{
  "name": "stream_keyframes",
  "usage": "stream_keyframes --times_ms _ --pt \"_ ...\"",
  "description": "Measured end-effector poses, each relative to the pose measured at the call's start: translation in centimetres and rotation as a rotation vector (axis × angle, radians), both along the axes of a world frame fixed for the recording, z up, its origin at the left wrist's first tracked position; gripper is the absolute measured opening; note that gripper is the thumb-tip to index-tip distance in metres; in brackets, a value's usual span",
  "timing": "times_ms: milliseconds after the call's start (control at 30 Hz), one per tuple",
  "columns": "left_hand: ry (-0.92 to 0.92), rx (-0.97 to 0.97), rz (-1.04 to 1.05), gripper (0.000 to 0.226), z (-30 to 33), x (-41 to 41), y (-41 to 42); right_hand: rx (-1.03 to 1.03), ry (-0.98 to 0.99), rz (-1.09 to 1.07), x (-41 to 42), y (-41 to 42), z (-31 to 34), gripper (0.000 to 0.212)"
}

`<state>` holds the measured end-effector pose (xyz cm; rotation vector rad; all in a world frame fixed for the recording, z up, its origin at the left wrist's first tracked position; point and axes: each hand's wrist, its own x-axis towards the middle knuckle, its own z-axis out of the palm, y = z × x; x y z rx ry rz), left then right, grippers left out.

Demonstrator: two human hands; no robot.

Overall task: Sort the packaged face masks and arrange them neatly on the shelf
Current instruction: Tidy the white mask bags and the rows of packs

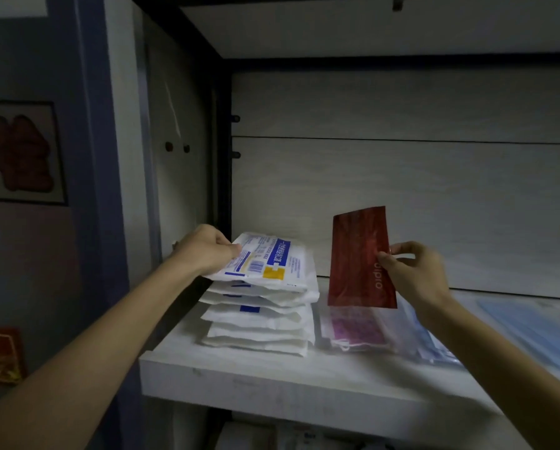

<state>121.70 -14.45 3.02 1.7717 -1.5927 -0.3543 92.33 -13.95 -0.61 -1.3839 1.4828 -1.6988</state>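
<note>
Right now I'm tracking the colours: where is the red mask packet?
Head view, right of centre: the red packet is pinched upright in the right hand, above the pink packet, beside the white stack.

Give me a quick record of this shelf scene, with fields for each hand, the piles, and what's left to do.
left hand: grips the top packet of the white mask stack
right hand: pinches a red mask packet, held upright above the clear packets
clear packets: pink masks inside, lying flat beside the white stack
blue packets: flat, at the right, blurred
shelf: white board, holds all piles
left to do: red packet not yet placed
</note>
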Motion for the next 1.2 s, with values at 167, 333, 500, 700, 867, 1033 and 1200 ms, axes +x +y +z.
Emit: stream_keyframes --times_ms 167,333,500,700,867,1033,1200 --pt "0.01 0.011 -0.022 0.026 -0.2 0.4 0.1 0.009 0.009 -0.03 0.2 0.6 -0.1 0.014" --pt "-0.016 -0.046 -0.025 0.021 -0.5 1.0 0.9 0.019 0.011 -0.045 0.3 2.3 -0.2 0.014" --pt "-0.117 -0.218 0.019 0.02 -0.2 0.9 2.3 0.031 -0.002 -0.067 0.3 5.0 -0.1 0.014" --pt "-0.293 -0.484 -0.122 0.022 -0.6 -1.3 6.1 0.029 -0.006 -0.12 0.3 10.2 -0.3 0.017" --pt "-0.376 -0.606 -0.26 0.022 -2.3 -5.0 8.5 0.045 -0.008 -0.21 -1.1 14.8 -1.8 0.011" --pt "-0.38 -0.629 -0.407 0.018 -3.3 -9.4 10.5 0.075 0.041 -0.318 -4.8 19.2 -2.4 0.011" --pt "-0.412 -0.759 -0.449 0.012 -2.9 -14.6 12.9 0.063 0.045 -0.357 -9.6 23.8 -1.8 0.008"
